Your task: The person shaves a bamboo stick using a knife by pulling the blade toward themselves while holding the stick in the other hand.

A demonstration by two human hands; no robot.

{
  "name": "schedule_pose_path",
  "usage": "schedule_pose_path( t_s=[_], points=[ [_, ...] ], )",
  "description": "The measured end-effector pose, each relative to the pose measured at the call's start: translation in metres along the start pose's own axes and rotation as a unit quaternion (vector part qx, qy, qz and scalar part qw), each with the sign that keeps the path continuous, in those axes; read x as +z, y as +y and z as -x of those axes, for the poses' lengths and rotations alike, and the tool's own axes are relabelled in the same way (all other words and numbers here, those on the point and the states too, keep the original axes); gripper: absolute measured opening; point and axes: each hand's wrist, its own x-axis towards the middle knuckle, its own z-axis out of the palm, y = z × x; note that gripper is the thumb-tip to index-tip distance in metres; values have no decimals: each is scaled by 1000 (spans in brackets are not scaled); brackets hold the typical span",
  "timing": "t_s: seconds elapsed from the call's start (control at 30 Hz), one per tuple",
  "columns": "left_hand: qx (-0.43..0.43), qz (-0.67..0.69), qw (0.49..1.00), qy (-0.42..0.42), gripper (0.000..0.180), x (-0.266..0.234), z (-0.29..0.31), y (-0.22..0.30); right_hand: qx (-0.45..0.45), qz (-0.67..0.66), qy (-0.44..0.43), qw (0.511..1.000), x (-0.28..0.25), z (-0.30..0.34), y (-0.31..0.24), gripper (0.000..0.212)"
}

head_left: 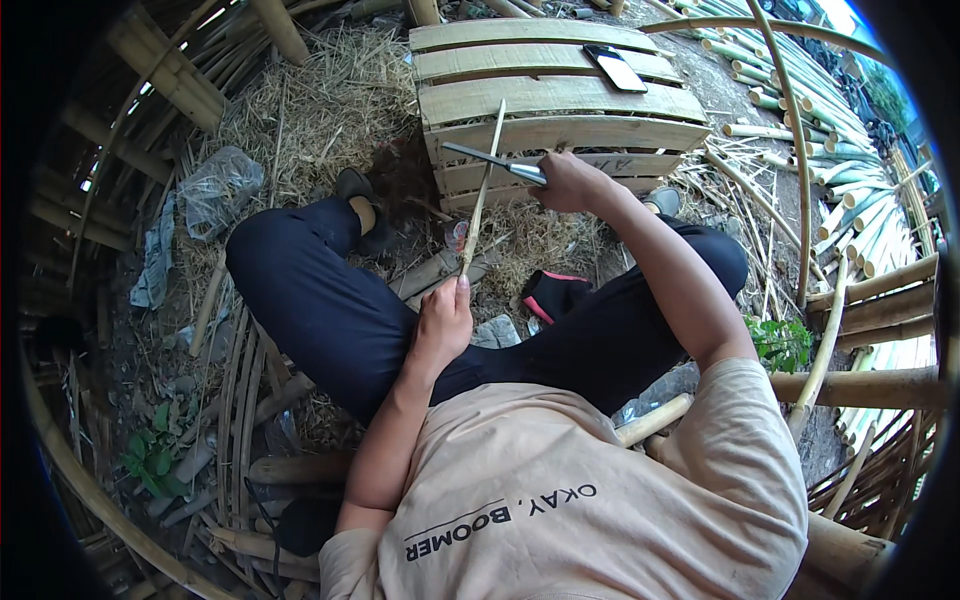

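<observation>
My left hand (443, 322) is closed around the lower end of a thin bamboo strip (479, 208), which slants up and away from me with its far tip over the wooden slatted crate (520, 64). My right hand (573, 184) grips a knife (497, 159) by its handle. The grey blade points left and crosses the strip in its upper half; whether it touches the strip I cannot tell. Both hands are in front of my body, between my spread knees.
A phone (614, 69) lies on the crate's far right slats. Dry shavings (315, 105) cover the ground, with a clear plastic bag (221, 190) at left. A black-and-pink cloth item (556, 294) lies between my legs. Cut bamboo poles (850, 170) are stacked at right.
</observation>
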Motion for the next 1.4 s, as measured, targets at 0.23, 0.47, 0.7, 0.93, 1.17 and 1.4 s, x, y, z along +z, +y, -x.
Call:
schedule_pose_path(
  t_s=[0.23, 0.47, 0.7, 0.93, 1.17, 1.4],
  points=[
    [-21, -1, 1000, 10, 39, 1, -3, 15, -43, 6, -68, 997, -8, 22, -11, 32],
    [-66, -33, 997, -20, 37, -1, -1, 27, -64, 58, -40, 995, -44, 40, -30, 40],
    [-59, -36, 998, -13, 34, -16, -9, 30, -94, 68, -59, 991, -56, 51, -40, 41],
    [-27, -84, 995, 42, 32, -2, -5, 38, -67, 98, -103, 988, -54, 59, -42, 47],
    [-77, -146, 986, 1, 25, 8, -21, 52, -70, 0, -51, 996, -19, 47, -14, 51],
    [-121, -95, 984, -85, 31, 2, -45, 67, -80, -61, -8, 995, -12, 51, 0, 46]
  ],
)
